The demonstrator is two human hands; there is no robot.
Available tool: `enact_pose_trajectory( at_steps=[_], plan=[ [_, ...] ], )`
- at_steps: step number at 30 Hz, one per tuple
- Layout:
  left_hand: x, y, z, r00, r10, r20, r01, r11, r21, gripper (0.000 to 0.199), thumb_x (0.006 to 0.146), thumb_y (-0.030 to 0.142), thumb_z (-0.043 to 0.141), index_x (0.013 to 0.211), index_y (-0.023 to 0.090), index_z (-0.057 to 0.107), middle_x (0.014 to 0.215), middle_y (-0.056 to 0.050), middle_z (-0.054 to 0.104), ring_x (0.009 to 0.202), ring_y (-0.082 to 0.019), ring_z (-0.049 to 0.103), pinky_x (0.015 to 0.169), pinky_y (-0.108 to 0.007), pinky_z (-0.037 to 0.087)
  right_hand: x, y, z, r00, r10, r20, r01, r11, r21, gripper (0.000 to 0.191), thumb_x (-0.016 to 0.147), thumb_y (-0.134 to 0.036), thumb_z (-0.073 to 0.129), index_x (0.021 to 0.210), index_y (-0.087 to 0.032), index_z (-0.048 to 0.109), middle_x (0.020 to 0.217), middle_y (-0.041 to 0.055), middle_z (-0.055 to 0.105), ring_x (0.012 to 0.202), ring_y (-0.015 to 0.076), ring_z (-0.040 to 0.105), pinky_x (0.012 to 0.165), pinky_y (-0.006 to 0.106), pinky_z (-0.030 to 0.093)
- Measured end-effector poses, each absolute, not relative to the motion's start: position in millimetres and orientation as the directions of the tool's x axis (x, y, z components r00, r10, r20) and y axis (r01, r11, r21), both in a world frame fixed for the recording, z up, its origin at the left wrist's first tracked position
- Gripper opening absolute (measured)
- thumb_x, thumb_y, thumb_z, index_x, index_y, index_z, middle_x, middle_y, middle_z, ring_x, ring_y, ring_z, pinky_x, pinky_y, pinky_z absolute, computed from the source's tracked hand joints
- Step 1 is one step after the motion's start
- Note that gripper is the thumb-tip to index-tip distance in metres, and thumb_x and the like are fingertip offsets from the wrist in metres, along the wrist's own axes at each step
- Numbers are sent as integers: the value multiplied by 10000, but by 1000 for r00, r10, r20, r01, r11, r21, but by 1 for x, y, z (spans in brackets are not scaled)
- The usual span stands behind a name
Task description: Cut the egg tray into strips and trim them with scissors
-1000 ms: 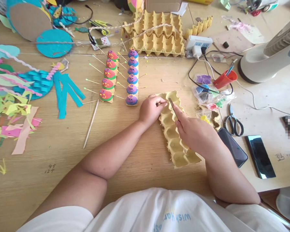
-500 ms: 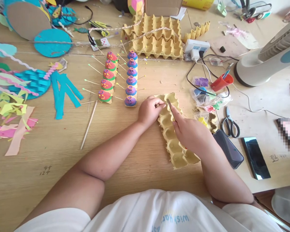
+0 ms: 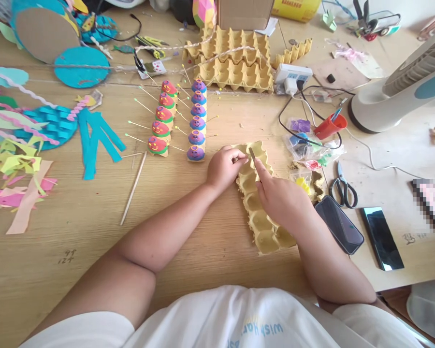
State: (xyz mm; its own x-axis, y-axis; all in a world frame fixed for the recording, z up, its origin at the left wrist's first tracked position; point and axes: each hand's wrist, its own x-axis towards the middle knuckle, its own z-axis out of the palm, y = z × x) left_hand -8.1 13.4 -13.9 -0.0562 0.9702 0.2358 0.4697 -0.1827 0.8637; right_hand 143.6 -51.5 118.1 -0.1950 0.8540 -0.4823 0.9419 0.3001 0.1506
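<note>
A strip of yellowish egg carton (image 3: 256, 209) lies on the table in front of me, its cups facing up and its left edge ragged. My left hand (image 3: 223, 168) is closed, thumb and fingers pinching at the carton's upper left edge. In my right hand (image 3: 281, 195) is a thin narrow blade (image 3: 252, 153), probably a craft knife, with the index finger stretched along it. Its tip rests over the upper cups; the handle is hidden in my palm. My right hand covers part of the carton's right side.
Left of the hands stand two rows of painted carton caterpillars, one red and green (image 3: 160, 129), one purple and blue (image 3: 196, 123). A wooden stick (image 3: 133, 189) lies nearby. On the right are scissors (image 3: 342, 188), phones (image 3: 382, 238), a power strip (image 3: 293, 73) and a fan (image 3: 387, 96).
The view has shifted slightly. The right hand and blade have moved a little to the left over the carton; the left hand keeps its hold.
</note>
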Motion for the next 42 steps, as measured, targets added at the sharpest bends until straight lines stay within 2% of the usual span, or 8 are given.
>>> enact_pose_trajectory(
  at_steps=[4, 9, 15, 21, 25, 30, 36, 42],
  plan=[
    [-8, 14, -15, -47, 970, 237, 461, -189, 867, 41, 873, 209, 777, 842, 231, 792, 886, -17, 734, 781, -166, 640, 735, -299, 488, 145, -55, 121, -178, 836, -520, 933, 311, 181, 679, 1121, -280, 289, 1762, -150, 107, 1003, 143, 811, 896, 275, 782, 651, 314, 480],
    [-9, 14, -13, -52, 966, 253, 480, -198, 855, 77, 861, 186, 785, 795, 224, 770, 855, -11, 720, 773, -166, 632, 737, -298, 486, 146, -56, 114, -221, 864, -453, 933, 322, 159, 680, 1126, -281, 271, 1761, -133, 80, 1004, 149, 811, 892, 285, 783, 633, 318, 482],
    [-8, 14, -14, -56, 967, 250, 475, -195, 858, 52, 854, 190, 792, 820, 229, 788, 861, -11, 729, 767, -162, 630, 741, -295, 497, 145, -58, 116, -200, 854, -480, 927, 324, 190, 674, 1120, -274, 302, 1758, -133, 137, 961, 138, 810, 876, 289, 790, 613, 319, 474],
    [-9, 14, -15, -61, 966, 250, 474, -192, 859, 48, 851, 186, 793, 819, 222, 792, 856, -11, 733, 763, -157, 635, 744, -292, 505, 151, -51, 111, -235, 860, -452, 936, 325, 132, 678, 1132, -303, 287, 1763, -153, 91, 1016, 120, 821, 910, 284, 789, 632, 329, 475],
    [-8, 14, -14, -60, 966, 251, 450, -199, 871, 58, 842, 159, 808, 835, 216, 810, 864, -9, 749, 782, -155, 647, 768, -290, 514, 156, -57, 120, -224, 844, -488, 926, 341, 165, 675, 1131, -309, 323, 1762, -176, 122, 1003, 113, 823, 861, 271, 788, 596, 309, 430],
    [-8, 14, -12, -60, 965, 254, 434, -204, 877, 83, 831, 126, 824, 845, 208, 824, 867, -17, 753, 794, -154, 657, 775, -290, 513, 156, -67, 129, -217, 842, -494, 905, 363, 221, 669, 1129, -300, 351, 1755, -147, 170, 867, 104, 804, 782, 259, 776, 542, 306, 336],
    [-8, 14, -12, -65, 963, 262, 449, -206, 869, 86, 833, 127, 825, 829, 212, 813, 860, -12, 752, 785, -153, 655, 764, -293, 507, 158, -70, 127, -221, 837, -501, 889, 384, 249, 660, 1126, -295, 356, 1753, -168, 195, 865, 98, 802, 753, 239, 758, 538, 299, 313],
    [-8, 15, -16, -68, 960, 272, 450, -214, 867, 66, 834, 142, 818, 842, 208, 811, 859, -14, 748, 770, -152, 647, 758, -295, 513, 169, -71, 127, -270, 873, -406, 887, 390, 247, 661, 1116, -336, 390, 1741, -179, 243, 817, 75, 794, 679, 224, 716, 539, 298, 284]
  ],
)
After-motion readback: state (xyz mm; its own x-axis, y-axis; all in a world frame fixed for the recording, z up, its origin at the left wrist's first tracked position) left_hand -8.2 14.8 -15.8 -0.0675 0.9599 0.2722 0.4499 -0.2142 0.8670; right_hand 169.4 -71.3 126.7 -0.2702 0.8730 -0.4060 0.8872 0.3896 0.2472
